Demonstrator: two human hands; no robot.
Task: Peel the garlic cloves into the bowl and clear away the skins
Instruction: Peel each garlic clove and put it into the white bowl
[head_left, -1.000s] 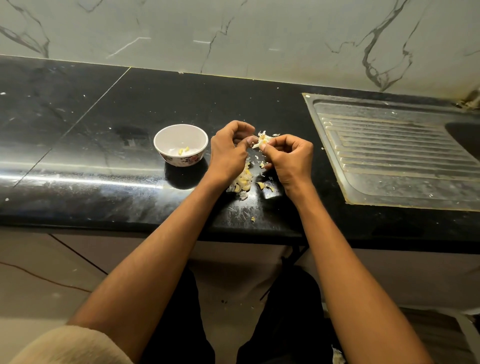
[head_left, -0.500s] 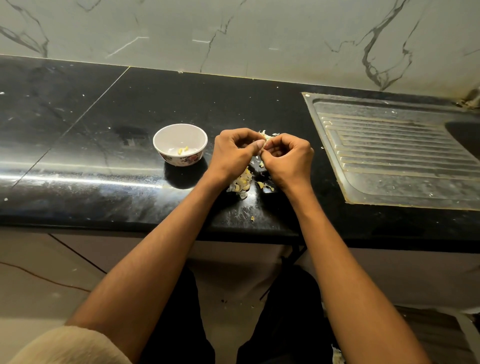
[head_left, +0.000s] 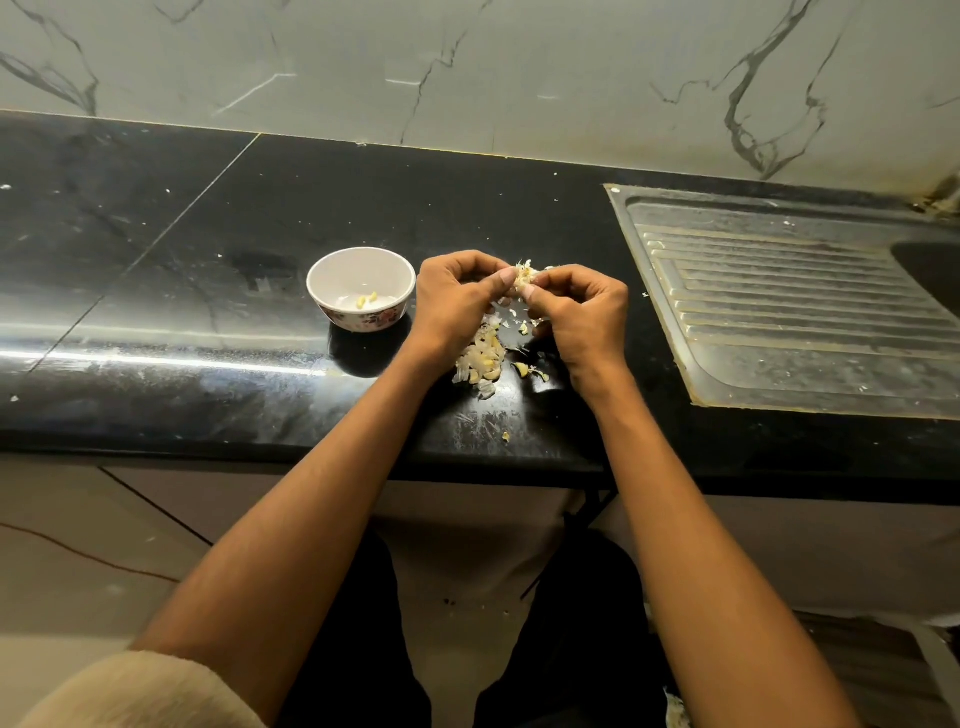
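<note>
The person stands at a black counter and holds both hands together above it, just right of a small white bowl. The left hand has its fingers curled, and its thumb and fingertips pinch a garlic piece with loose papery skin on it. The right hand is also curled and pinches the same garlic piece from the other side, so the two hands meet at it. The piece is in the air between the fingertips, a little above the counter and on the far side of the hands.

The bowl stands on the counter, near the left hand but apart from it. It has a flower pattern on its outside wall, and a few peeled cloves lie at its bottom.

Under the hands and on their near side lies a pile of skins on the counter, with small scraps spread to its right and one more scrap close to the near edge.

To the right, a ribbed metal drainboard is set into the counter, well apart from the hands. Behind the counter rises a marble wall with dark veins.
</note>
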